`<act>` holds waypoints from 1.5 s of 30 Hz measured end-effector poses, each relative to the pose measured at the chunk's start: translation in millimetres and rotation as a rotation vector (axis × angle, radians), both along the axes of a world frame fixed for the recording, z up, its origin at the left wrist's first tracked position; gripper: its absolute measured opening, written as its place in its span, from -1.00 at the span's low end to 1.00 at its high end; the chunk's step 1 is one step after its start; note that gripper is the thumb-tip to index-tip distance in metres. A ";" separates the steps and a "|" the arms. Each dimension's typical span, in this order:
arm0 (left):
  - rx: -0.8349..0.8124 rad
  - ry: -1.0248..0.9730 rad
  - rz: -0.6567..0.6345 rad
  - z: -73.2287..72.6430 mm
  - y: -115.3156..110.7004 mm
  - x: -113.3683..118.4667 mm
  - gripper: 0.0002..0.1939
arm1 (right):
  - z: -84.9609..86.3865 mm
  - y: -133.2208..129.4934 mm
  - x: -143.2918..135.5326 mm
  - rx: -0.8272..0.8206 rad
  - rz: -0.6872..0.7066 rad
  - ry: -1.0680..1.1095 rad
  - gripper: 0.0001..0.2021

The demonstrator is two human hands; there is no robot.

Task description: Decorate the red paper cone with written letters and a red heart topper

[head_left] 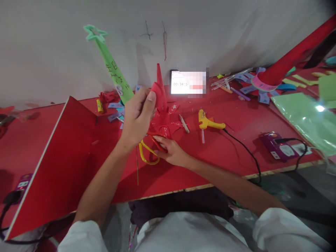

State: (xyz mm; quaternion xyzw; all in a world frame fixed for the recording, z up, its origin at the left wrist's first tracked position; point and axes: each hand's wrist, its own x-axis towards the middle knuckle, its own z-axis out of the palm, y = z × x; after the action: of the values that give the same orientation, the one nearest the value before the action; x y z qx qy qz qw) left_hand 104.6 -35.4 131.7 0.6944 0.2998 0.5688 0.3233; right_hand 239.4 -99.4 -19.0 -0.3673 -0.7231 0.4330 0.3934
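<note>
My left hand [140, 113] is raised over the table, fingers closed on a piece of red paper [155, 91]. Below it, my right hand [174, 152] grips scissors [143, 154] with one yellow and one red handle loop; their blades are mostly hidden. Close behind stands a narrow red paper cone [159, 74], with red strips [172, 128] marked in white spreading at its base. A green paper cone [112, 66] topped by a pale green star rises behind my left hand, its foot partly covered. A small pale stick-like piece [184, 123] lies by the red strips.
A yellow glue gun [210, 121] with a black cable rests to the right, near a purple power socket [282, 147]. An upright red board [57, 150] stands on the left. A lit phone [183, 83] leans at the wall. Green sheets [301, 115] lie far right.
</note>
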 end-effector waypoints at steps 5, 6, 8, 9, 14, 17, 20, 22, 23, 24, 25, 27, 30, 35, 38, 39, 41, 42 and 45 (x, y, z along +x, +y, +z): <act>0.028 0.089 -0.005 -0.7 2.8 -5.4 -0.52 | 1.6 -11.5 -6.2 0.157 -0.124 -0.044 -0.47; 0.031 0.116 0.005 -0.2 3.1 -6.4 -0.51 | 1.2 -12.6 -8.4 0.181 -0.150 -0.054 -0.48; 0.028 0.167 0.025 1.6 3.0 -7.6 -0.51 | 0.7 -13.9 -13.7 0.214 -0.174 -0.065 -0.50; 0.024 0.187 0.036 2.6 2.6 -7.6 -0.52 | 1.1 -14.5 -16.4 0.227 -0.175 -0.066 -0.51; -0.002 0.274 0.057 0.0 -0.1 -3.6 -0.51 | 15.0 -21.8 -15.1 0.352 -0.186 -0.007 -0.54; -0.041 0.314 0.058 -16.6 -0.5 -2.5 -0.48 | 34.1 -19.4 6.3 0.560 -0.240 0.093 -0.58; -0.115 0.313 0.042 -46.4 1.0 -7.0 -0.41 | 54.2 -0.1 33.6 0.670 -0.367 0.148 -0.65; -0.236 0.311 -0.058 -69.0 1.7 -12.1 -0.40 | 61.3 19.2 46.5 0.657 -0.438 0.137 -0.73; -0.304 0.310 -0.124 -79.8 1.6 -14.5 -0.40 | 61.6 28.5 50.2 0.630 -0.437 0.126 -0.76; -0.357 0.311 -0.166 -89.5 1.0 -16.5 -0.40 | 59.6 36.4 52.2 0.599 -0.426 0.116 -0.77; -0.393 0.305 -0.184 -98.0 -0.1 -18.0 -0.39 | 55.5 42.6 52.8 0.570 -0.415 0.111 -0.78; -0.452 0.304 -0.233 -110.1 -3.4 -19.5 -0.37 | 43.4 48.7 51.5 0.518 -0.392 0.107 -0.77; -0.478 0.324 -0.300 -117.3 -8.9 -19.9 -0.37 | 25.4 46.2 49.3 0.520 -0.249 0.017 -0.76; -0.474 0.321 -0.345 -116.6 -12.0 -22.5 -0.42 | 15.1 40.1 50.5 0.446 -0.099 -0.027 -0.69; -0.477 0.323 -0.315 -115.5 -12.1 -24.2 -0.39 | 12.0 43.5 51.6 0.466 -0.125 -0.106 -0.69; -0.478 0.328 -0.301 -115.1 -12.3 -24.6 -0.38 | 10.9 45.3 52.0 0.501 -0.134 -0.136 -0.70; -0.478 0.347 -0.283 -114.4 -13.3 -25.3 -0.36 | 9.6 48.1 52.6 0.590 -0.141 -0.181 -0.73; -0.472 0.356 -0.277 -114.4 -14.1 -25.5 -0.36 | 9.8 48.6 52.5 0.626 -0.146 -0.191 -0.74; -0.449 0.372 -0.223 -117.1 -16.9 -26.0 -0.42 | 13.3 45.3 48.6 0.608 -0.228 -0.162 -0.79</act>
State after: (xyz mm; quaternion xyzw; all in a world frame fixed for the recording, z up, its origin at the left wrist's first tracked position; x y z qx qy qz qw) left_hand 78.6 -52.3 14.6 0.7264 0.3938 0.3128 0.4685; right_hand 288.1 -54.1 -5.7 -0.3446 -0.8025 0.1200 0.4721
